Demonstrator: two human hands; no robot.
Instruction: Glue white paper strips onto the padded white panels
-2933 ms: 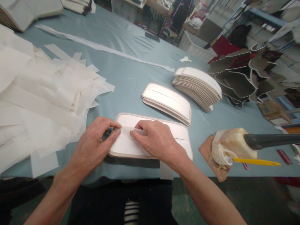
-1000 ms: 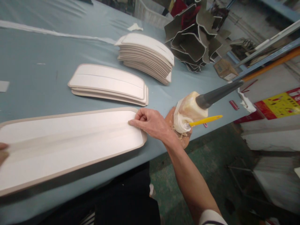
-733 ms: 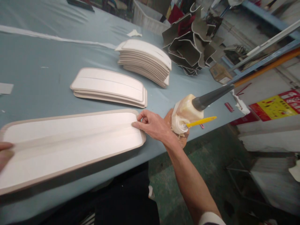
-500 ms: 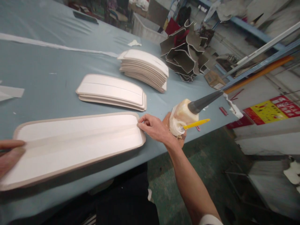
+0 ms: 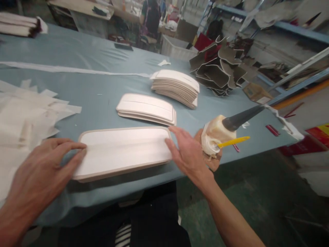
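A long white panel with a beige rim and rounded corners (image 5: 125, 145) lies near the table's front edge, with more layers showing beneath its front side. At its left end, my left hand (image 5: 48, 168) has thumb and forefinger closed on the edge. My right hand (image 5: 189, 154) grips the right end, its thumb on the white face and its fingers by the far corner. Just behind lies a short stack of similar curved panels (image 5: 146, 104). A taller stack (image 5: 176, 85) stands farther back.
Right of my right hand stands a glue-crusted container (image 5: 214, 130) with a dark cone and a yellow-handled brush (image 5: 233, 141). Pale strips (image 5: 23, 120) pile up at left. Bent grey sheets (image 5: 218, 70) and a small cardboard box (image 5: 257, 92) are at the far right.
My view has swung left, bringing the pale strips and my whole left hand into sight. My hands remain at the panel's two ends, and the right fingers have spread more around its corner.
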